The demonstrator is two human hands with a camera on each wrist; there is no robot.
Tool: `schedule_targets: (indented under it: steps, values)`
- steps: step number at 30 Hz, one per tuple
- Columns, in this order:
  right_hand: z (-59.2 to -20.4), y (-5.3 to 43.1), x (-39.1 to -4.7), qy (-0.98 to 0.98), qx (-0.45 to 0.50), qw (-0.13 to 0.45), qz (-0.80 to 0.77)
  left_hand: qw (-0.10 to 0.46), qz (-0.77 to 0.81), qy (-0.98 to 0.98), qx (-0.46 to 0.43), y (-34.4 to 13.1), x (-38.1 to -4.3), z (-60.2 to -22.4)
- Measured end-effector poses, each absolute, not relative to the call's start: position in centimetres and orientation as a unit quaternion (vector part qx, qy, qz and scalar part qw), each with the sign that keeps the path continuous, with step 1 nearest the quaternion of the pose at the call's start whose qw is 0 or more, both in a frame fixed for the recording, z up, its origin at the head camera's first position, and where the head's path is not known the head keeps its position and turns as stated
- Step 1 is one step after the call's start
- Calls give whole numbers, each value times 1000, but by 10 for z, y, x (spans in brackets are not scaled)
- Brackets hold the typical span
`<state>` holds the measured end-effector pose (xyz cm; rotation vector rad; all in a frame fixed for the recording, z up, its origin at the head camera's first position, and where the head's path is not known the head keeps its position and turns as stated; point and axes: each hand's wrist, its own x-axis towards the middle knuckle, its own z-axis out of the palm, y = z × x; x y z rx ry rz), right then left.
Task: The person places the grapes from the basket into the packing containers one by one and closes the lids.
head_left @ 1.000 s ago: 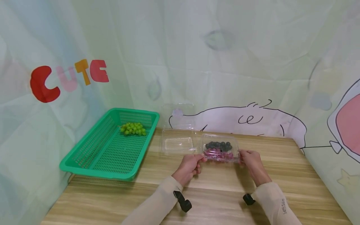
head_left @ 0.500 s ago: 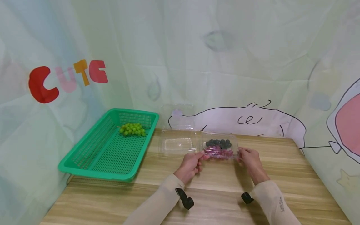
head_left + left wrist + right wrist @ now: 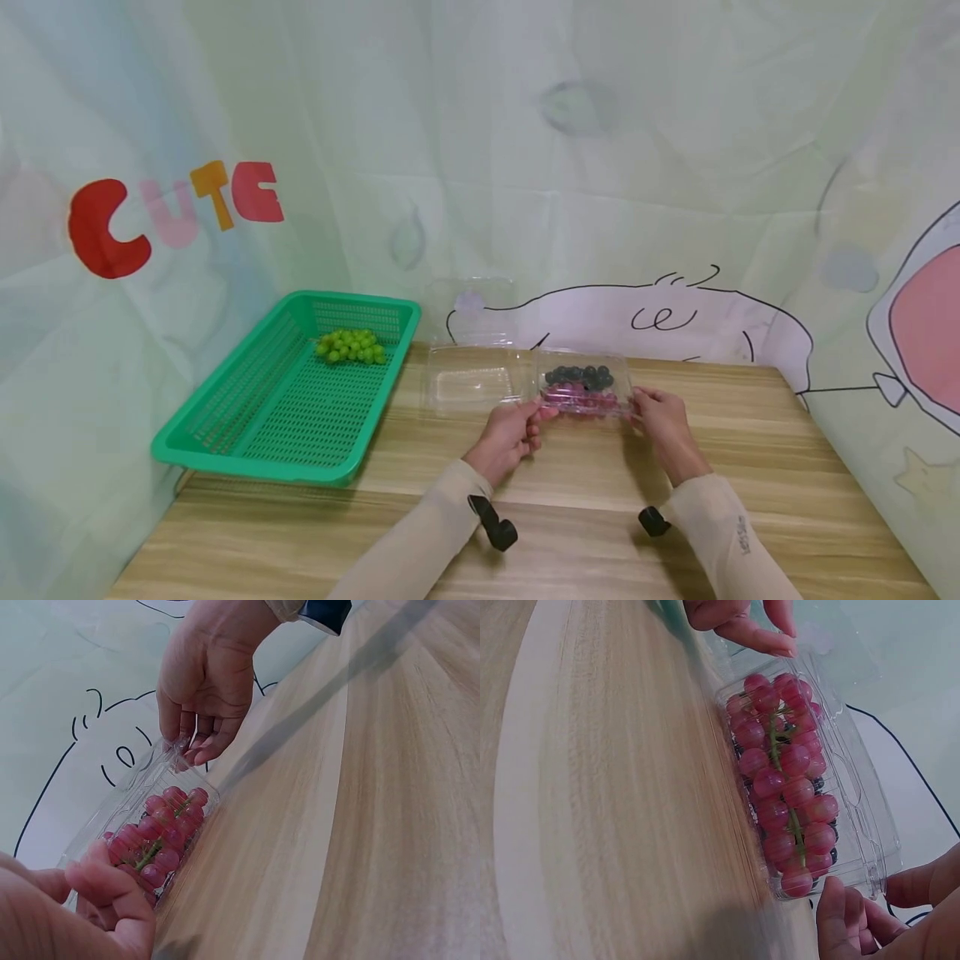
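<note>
"What's around the work?"

"A pale green cloth backdrop (image 3: 480,125) and, below it, a light-brown wood-grain table (image 3: 585,533)."

"And the thing being handled?"

"A clear plastic clamshell container (image 3: 581,358), right of centre in the head view, near the table's back edge. Dark, round black grapes (image 3: 579,377) lie toward its back, and pinkish-red grapes (image 3: 797,790) on a green stem along its front."

"Who has hold of it?"

"Both bare hands. The left hand (image 3: 507,439) pinches the near left corner with thumb and fingers; the right hand (image 3: 667,429) pinches the near right corner."

"Is its base flat on the wood?"

"I can't tell."

"Moving outward?"

"Just left of it, mid-frame, stands a second clear plastic box (image 3: 474,385), its lid raised behind it. Further left sits a green rectangular plastic basket (image 3: 247,468) with perforated sides, and a bunch of round green grapes (image 3: 351,347) lies at its far end."

"Lower down?"

"Beige sleeves (image 3: 420,533) come in from the bottom edge."

"And the edges of the view?"

"Coloured letters (image 3: 212,177) spelling CUTE at upper left; a printed pink balloon (image 3: 933,321) at far right."
</note>
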<state>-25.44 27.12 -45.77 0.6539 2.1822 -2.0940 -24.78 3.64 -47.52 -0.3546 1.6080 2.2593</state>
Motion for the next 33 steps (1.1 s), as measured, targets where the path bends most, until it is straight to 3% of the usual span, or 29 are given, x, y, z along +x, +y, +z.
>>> schedule_targets:
  steps: [18, 33]
  values:
    - [-454, 271, -249, 711, 194, 13, -676, 198, 799, 559, -104, 31, -249, -473]
    - [-446, 276, -208, 690, 151, 111, -699, 260, 765, 587, -55, -1, -225, -458]
